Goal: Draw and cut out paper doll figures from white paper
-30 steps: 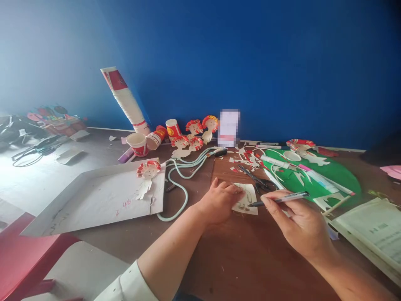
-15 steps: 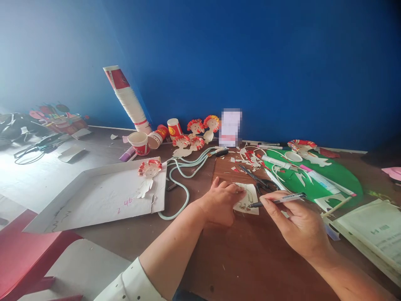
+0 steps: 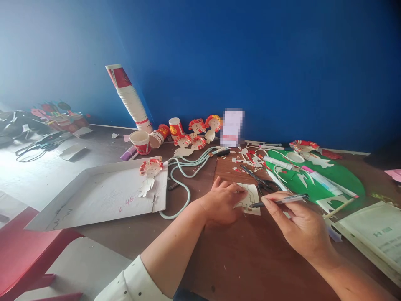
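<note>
A small piece of white paper [image 3: 253, 195] with dark drawn lines lies on the brown table. My left hand [image 3: 223, 202] rests flat with fingers stretched out, its fingertips pressing the paper's left side. In my right hand [image 3: 301, 219] is a black-tipped pen [image 3: 282, 200], pinched between thumb and fingers. The pen tip meets the lower part of the paper, by the drawn lines. Just behind the paper lie black scissors [image 3: 260, 180]. Part of the drawing is hidden under my left fingers.
White and red paper scraps [image 3: 250, 158] lie behind the scissors. Markers [image 3: 322, 180] sit on a green round mat [image 3: 347, 177]. Paper-cup lion figures [image 3: 213, 125] lean near the blue wall. A tall cup stack [image 3: 133, 102], a cardboard lid [image 3: 94, 196], a coiled cable [image 3: 186, 184] and a book [image 3: 372, 234] surround the workspace.
The view has shifted very slightly. The pen stays at the paper with only a tiny movement, and my left hand keeps its place on the sheet.
</note>
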Action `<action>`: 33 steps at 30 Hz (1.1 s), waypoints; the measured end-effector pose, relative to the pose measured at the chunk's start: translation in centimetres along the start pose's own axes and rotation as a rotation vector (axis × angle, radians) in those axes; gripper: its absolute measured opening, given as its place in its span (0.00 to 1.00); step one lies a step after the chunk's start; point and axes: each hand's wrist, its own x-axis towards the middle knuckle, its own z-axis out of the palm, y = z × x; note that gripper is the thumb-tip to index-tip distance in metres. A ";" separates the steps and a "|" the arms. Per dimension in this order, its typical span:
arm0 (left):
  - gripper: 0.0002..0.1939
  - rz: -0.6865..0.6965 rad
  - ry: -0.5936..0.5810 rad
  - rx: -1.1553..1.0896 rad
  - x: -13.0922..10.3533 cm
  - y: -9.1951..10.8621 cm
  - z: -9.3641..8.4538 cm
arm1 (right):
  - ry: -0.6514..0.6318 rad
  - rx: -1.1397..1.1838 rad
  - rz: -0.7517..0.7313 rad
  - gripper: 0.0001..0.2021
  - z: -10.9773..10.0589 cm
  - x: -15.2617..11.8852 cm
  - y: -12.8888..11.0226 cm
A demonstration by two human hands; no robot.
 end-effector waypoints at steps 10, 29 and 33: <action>0.22 -0.033 0.035 0.022 0.1 0.1 0.0 | 0.004 -0.018 -0.036 0.04 0.0 0.1 -0.1; 0.19 -0.105 0.061 0.025 0.4 1.0 -0.2 | -0.001 -0.032 -0.040 0.04 0.1 0.1 0.0; 0.20 -0.104 0.066 0.023 0.4 1.0 -0.1 | 0.006 -0.038 -0.033 0.05 0.1 0.0 0.1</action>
